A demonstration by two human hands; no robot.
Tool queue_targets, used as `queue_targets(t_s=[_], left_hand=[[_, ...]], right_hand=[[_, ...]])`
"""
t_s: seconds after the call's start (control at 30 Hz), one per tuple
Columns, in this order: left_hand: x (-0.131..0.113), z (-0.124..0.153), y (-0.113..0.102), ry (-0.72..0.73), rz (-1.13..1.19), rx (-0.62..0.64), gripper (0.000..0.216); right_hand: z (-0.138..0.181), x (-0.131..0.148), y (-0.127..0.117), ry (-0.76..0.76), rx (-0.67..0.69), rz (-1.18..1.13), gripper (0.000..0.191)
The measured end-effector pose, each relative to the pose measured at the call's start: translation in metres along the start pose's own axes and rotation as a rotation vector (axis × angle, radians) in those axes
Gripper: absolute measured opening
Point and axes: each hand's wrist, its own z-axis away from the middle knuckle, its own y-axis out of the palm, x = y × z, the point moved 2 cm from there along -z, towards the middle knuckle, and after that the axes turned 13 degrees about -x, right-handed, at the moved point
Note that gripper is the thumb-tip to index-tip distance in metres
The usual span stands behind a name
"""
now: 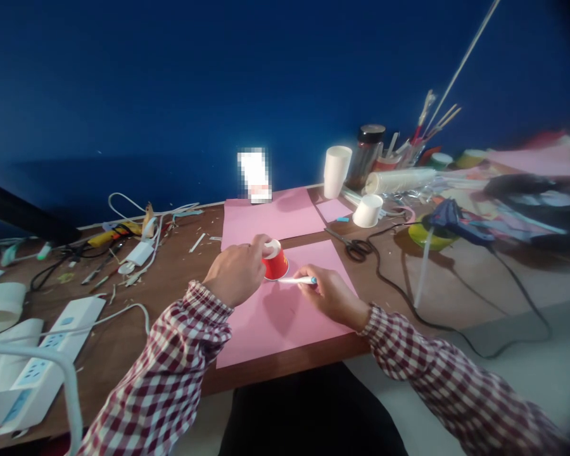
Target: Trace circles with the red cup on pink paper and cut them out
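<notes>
An upside-down red paper cup (276, 261) stands on a pink sheet of paper (285, 316) at the desk's front edge. My left hand (237, 272) is closed over the cup's white bottom and holds it down. My right hand (330, 294) grips a white pen with a blue cap (298, 280). The pen lies low, its tip against the base of the cup on the sheet. Both sleeves are red and white checked.
A second pink sheet (270, 218) lies behind. Scissors (354, 247), two white cups (368, 210), a black cable (408, 297) and a cluttered heap sit to the right. Cables, tools and white power strips (42, 361) crowd the left. The desk edge (289, 364) is near me.
</notes>
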Motion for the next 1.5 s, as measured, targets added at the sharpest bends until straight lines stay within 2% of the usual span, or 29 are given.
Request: queue_targets(t_s=[0.23,0.4,0.5,0.6,0.67,0.73,0.77,0.87,0.93,1.0,1.17,1.3,1.5], left_hand=[[0.000,0.000,-0.002,0.008,0.026,-0.019,0.038],[0.001,0.004,0.008,0.006,0.110,-0.115,0.033],[0.003,0.007,0.020,-0.034,0.108,-0.217,0.022],[0.006,0.011,0.029,-0.032,0.192,-0.324,0.012],[0.010,0.013,0.030,-0.018,0.267,-0.381,0.011],[0.017,0.014,0.025,-0.037,0.331,-0.438,0.012],[0.021,0.015,0.020,-0.062,0.356,-0.470,0.012],[0.032,0.017,0.004,-0.162,0.375,-0.587,0.014],[0.034,0.019,-0.006,-0.213,0.340,-0.643,0.014],[0.034,0.020,-0.010,-0.248,0.304,-0.675,0.013],[0.024,0.020,-0.005,-0.240,0.312,-0.722,0.015],[0.017,0.022,0.002,-0.202,0.366,-0.684,0.015],[-0.002,0.022,0.009,-0.126,0.411,-0.629,0.015]], right_hand=[[-0.009,-0.018,-0.013,0.120,-0.140,-0.062,0.009],[-0.011,-0.033,-0.021,0.395,-0.322,-0.534,0.016],[-0.009,-0.042,-0.022,0.478,-0.462,-0.783,0.017],[-0.004,-0.048,-0.023,0.515,-0.528,-0.865,0.018],[0.002,-0.048,-0.027,0.482,-0.520,-0.764,0.024],[0.011,-0.043,-0.035,0.360,-0.446,-0.491,0.028],[0.016,-0.038,-0.038,0.257,-0.387,-0.293,0.027],[0.037,-0.021,-0.040,-0.112,-0.084,0.255,0.029],[0.051,-0.012,-0.035,-0.280,0.045,0.459,0.035],[0.062,-0.005,-0.028,-0.359,0.111,0.566,0.035],[0.072,0.002,-0.007,-0.343,0.122,0.576,0.024],[0.070,0.008,-0.001,-0.337,0.139,0.464,0.027],[0.066,0.010,-0.021,-0.244,-0.170,0.290,0.026]])
